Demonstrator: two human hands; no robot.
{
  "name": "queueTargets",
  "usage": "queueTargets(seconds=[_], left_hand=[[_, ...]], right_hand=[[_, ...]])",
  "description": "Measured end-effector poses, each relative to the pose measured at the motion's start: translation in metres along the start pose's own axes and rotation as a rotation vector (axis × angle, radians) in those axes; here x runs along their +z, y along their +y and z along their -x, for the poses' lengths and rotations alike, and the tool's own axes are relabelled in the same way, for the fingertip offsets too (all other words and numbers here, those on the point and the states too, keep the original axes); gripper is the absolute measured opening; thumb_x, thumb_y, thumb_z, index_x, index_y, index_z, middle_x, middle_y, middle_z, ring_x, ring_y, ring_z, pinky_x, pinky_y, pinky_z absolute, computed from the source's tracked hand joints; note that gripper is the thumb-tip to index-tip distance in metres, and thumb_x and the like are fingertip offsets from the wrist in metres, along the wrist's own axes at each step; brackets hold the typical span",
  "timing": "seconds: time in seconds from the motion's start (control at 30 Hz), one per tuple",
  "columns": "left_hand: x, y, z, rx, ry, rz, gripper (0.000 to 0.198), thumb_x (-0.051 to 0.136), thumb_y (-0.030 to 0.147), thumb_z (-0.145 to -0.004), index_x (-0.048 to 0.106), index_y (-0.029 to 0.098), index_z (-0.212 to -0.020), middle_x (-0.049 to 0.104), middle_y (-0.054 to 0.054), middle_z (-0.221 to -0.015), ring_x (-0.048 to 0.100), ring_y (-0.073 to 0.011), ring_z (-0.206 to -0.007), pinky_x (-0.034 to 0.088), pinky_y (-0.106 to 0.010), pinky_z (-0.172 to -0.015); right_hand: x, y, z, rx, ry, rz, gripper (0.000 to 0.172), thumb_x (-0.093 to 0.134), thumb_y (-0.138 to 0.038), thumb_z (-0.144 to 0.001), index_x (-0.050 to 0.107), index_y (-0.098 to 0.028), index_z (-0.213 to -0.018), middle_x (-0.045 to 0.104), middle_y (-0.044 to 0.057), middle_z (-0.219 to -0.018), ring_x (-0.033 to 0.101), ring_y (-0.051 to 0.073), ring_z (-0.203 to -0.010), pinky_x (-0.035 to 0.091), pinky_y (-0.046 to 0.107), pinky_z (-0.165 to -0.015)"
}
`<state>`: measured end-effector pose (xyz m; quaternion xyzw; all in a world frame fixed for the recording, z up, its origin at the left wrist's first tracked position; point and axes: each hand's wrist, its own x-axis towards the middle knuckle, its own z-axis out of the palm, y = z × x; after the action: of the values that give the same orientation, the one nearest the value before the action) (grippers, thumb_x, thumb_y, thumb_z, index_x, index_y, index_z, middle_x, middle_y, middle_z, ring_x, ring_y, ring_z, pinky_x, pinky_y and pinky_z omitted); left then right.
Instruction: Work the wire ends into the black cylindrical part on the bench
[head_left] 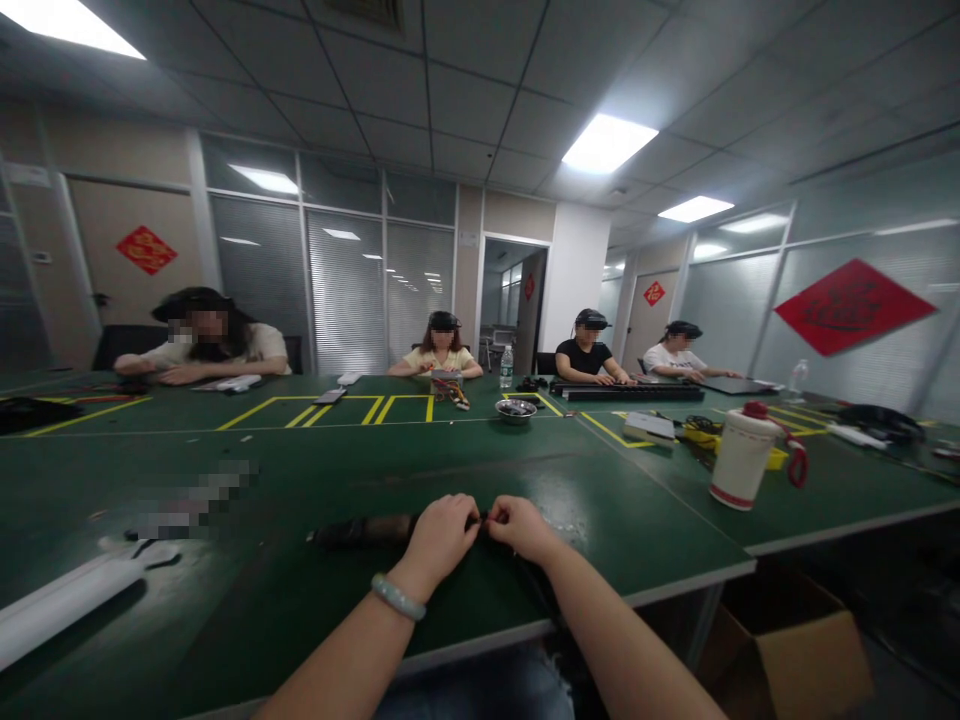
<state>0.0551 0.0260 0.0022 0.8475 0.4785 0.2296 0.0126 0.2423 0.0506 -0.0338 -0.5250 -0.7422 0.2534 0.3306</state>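
Low at centre, left hand (439, 538) and right hand (525, 528) pinch a dark slender bundle (375, 528) on the green bench (300, 460) — seemingly midway.

An office workroom: glass partition walls (345, 290), ceiling light panels (609, 142), people seated around green worktables (300, 470)

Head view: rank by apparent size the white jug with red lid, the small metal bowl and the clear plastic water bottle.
1. White jug with red lid, clearly largest, though nearest the camera.
2. Small metal bowl and clear plastic water bottle: about alike, both far, unranked.
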Motion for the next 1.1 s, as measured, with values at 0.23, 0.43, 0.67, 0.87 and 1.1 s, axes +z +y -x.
queueTargets(seconds=[0.23,0.43,0.67,0.87,1.1], left_hand=[[-0.0041,0.0022,0.0029,-0.020,0.028,0.030,0.009,0.056,0.023,-0.084,0.058,0.021,-0.093,0.061,-0.003,-0.096,0.056,-0.0168,-0.088,0.039,-0.028,-0.079],[-0.0031,0.0016,0.0033,-0.038,0.028,0.024,0.009,0.057,0.022,-0.083,0.058,0.020,-0.092,0.060,-0.003,-0.098,0.057,-0.0165,-0.089,0.039,-0.028,-0.079],[0.0029,-0.0038,0.0015,0.010,0.060,0.034,0.008,0.058,0.020,-0.082,0.058,0.021,-0.090,0.060,-0.002,-0.095,0.056,-0.0168,-0.089,0.039,-0.028,-0.079],[-0.0004,-0.0016,0.0025,0.007,0.030,0.025,0.009,0.058,0.019,-0.082,0.058,0.021,-0.091,0.060,-0.003,-0.097,0.056,-0.0173,-0.091,0.039,-0.028,-0.080],[-0.0041,0.0006,0.0030,-0.048,0.010,0.013,0.009,0.058,0.023,-0.084,0.056,0.021,-0.092,0.058,-0.003,-0.100,0.056,-0.0169,-0.090,0.039,-0.028,-0.079]], right_hand=[[-0.0004,-0.0028,0.0009,0.043,0.012,-0.020,0.006,0.062,-0.022,-0.076,0.063,-0.016,-0.079,0.063,-0.002,-0.067,0.053,0.007,-0.054,0.038,0.015,-0.049],[-0.0009,-0.0060,0.0018,0.040,0.031,0.006,0.006,0.062,-0.022,-0.076,0.063,-0.016,-0.077,0.062,-0.002,-0.065,0.052,0.007,-0.056,0.038,0.015,-0.050],[-0.0004,-0.0033,0.0012,0.030,0.023,-0.013,0.007,0.062,-0.023,-0.076,0.063,-0.016,-0.078,0.063,-0.002,-0.067,0.052,0.007,-0.057,0.038,0.015,-0.050],[-0.0016,-0.0048,0.0021,0.049,0.022,-0.019,0.006,0.062,-0.022,-0.076,0.062,-0.016,-0.079,0.063,-0.002,-0.066,0.052,0.007,-0.056,0.038,0.015,-0.048],[-0.0013,-0.0051,-0.0002,0.020,0.020,-0.015,0.007,0.062,-0.022,-0.076,0.063,-0.016,-0.077,0.063,-0.002,-0.068,0.054,0.008,-0.059,0.039,0.016,-0.052]])
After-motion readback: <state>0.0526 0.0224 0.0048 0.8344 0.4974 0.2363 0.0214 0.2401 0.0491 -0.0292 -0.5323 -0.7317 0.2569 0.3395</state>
